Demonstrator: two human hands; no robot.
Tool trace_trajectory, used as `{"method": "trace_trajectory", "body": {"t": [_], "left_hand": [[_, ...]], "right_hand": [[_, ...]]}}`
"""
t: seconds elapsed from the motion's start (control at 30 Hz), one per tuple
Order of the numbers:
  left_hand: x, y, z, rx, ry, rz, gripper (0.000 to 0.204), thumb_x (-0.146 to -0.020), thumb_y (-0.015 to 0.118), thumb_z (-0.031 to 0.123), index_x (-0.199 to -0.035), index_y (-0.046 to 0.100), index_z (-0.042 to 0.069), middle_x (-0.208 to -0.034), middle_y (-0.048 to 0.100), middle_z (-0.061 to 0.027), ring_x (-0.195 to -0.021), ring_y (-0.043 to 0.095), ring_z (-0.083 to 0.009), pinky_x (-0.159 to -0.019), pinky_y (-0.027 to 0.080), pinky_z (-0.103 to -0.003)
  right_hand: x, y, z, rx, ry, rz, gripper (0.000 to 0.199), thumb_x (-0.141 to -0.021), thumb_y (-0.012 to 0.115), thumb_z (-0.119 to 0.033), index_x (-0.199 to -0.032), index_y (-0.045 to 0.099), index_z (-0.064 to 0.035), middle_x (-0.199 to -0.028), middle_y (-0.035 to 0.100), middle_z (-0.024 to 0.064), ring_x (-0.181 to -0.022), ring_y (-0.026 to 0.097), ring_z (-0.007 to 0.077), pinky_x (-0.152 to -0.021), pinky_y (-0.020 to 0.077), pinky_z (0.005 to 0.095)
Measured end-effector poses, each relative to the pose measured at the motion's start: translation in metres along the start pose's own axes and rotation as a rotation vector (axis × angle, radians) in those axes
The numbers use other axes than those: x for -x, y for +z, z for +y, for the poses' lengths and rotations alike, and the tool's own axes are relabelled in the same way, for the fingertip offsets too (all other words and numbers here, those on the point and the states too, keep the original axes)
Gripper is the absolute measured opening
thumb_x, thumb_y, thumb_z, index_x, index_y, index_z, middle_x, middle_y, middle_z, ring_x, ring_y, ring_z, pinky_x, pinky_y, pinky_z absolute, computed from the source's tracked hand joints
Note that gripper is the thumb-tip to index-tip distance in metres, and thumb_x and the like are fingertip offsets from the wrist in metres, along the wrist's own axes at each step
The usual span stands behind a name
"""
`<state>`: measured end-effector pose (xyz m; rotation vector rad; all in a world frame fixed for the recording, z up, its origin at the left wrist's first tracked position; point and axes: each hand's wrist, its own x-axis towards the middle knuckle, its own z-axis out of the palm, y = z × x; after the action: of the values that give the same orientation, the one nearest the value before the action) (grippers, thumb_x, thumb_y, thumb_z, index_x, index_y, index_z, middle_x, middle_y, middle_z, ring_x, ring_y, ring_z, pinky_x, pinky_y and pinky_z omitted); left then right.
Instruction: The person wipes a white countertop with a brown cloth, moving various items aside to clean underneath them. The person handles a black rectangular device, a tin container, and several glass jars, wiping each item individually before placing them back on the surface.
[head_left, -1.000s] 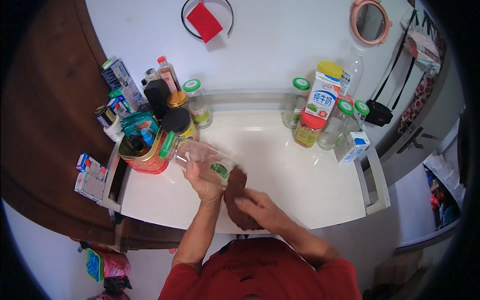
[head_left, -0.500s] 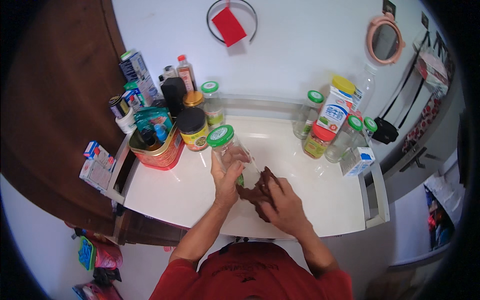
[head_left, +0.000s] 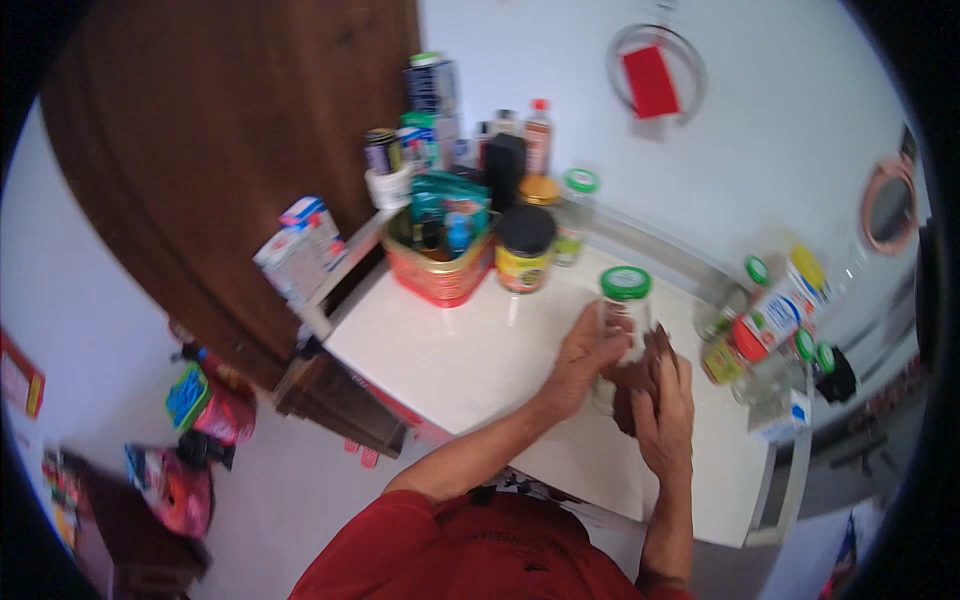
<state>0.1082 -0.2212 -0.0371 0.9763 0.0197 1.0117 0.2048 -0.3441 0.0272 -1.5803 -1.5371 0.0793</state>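
Note:
A clear glass jar (head_left: pixel 625 284) with a green lid stands nearly upright over the white tabletop (head_left: pixel 450 370). My left hand (head_left: pixel 578 366) is wrapped round its left side, the thumb across the glass. On the jar's other side, my right hand (head_left: pixel 668 415) grips a crumpled brown cloth (head_left: pixel 630 388) and presses it to the lower part of the jar. The cloth and fingers hide much of that lower part, and motion blurs it a little.
Behind my left hand stand a black-lidded jar (head_left: pixel 524 262), another green-lidded jar (head_left: pixel 572 220) and a red-and-gold tin (head_left: pixel 440 278) filled with small items. Rightward are a milk carton (head_left: pixel 785 310), a red-lidded jar (head_left: pixel 725 358) and a small box (head_left: pixel 780 415). A raised rail (head_left: pixel 680 245) edges the table.
My view has turned left, so the scene sits further right. The jar has gone from tilted to nearly upright, and the cloth now lies against its right side.

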Motion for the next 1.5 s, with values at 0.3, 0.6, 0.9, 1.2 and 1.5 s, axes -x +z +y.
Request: {"method": "trace_trajectory", "body": {"t": [0.3, 0.6, 0.9, 1.2, 1.5], "left_hand": [[-0.003, 0.011, 0.021, 0.192, -0.057, 0.026, 0.055, -0.088, 0.064, 0.015, -0.135, 0.036, 0.012, -0.122, 0.052, -0.005, -0.112, 0.053, -0.0164, -0.092, 0.045, -0.033], [-0.001, 0.018, 0.035, -0.304, 0.038, -0.058, 0.074, -0.066, 0.082, 0.004, -0.126, 0.04, 0.008, -0.11, 0.055, -0.004, -0.099, 0.056, -0.0138, -0.087, 0.047, -0.03], [-0.001, 0.023, 0.048, 0.089, -0.22, 0.075, 0.05, -0.085, 0.063, 0.013, -0.129, 0.041, 0.006, -0.102, 0.058, -0.0097, -0.087, 0.062, -0.0209, -0.074, 0.054, -0.033], [-0.003, 0.015, 0.04, 0.313, -0.273, 0.117, 0.055, -0.09, 0.051, 0.043, -0.134, 0.035, 0.014, -0.11, 0.053, -0.0164, -0.096, 0.059, -0.034, -0.078, 0.051, -0.05], [-0.003, 0.01, 0.026, 0.109, -0.056, 0.238, 0.051, -0.092, 0.055, 0.031, -0.136, 0.032, 0.019, -0.12, 0.05, -0.0128, -0.116, 0.049, -0.0345, -0.093, 0.042, -0.052]], "right_hand": [[0.044, 0.014, 0.03, -1.36, 0.646, -0.034, 0.051, -0.094, 0.055, -0.029, -0.133, 0.042, 0.0009, -0.097, 0.059, 0.0115, -0.081, 0.059, 0.0205, -0.065, 0.0492, 0.0301], [0.048, 0.017, 0.026, -1.112, 0.774, -0.177, 0.063, -0.085, 0.052, -0.06, -0.106, 0.056, -0.0008, -0.072, 0.063, 0.0123, -0.054, 0.055, 0.0169, -0.042, 0.0359, 0.0244], [0.062, 0.019, 0.017, -1.28, 0.768, -0.276, 0.037, -0.094, 0.057, -0.031, -0.11, 0.057, 0.0018, -0.086, 0.064, 0.009, -0.064, 0.06, 0.0145, -0.051, 0.0477, 0.0263], [0.036, -0.003, -0.001, -0.922, 0.623, 0.006, 0.04, -0.098, 0.05, -0.026, -0.127, 0.05, 0.0018, -0.106, 0.06, 0.0045, -0.091, 0.055, 0.0103, -0.08, 0.0451, 0.0244], [0.068, 0.008, -0.014, -0.938, 0.528, -0.17, 0.033, -0.095, 0.052, -0.017, -0.122, 0.053, 0.0029, -0.109, 0.06, 0.0049, -0.101, 0.052, 0.0112, -0.09, 0.0419, 0.0265]]}}
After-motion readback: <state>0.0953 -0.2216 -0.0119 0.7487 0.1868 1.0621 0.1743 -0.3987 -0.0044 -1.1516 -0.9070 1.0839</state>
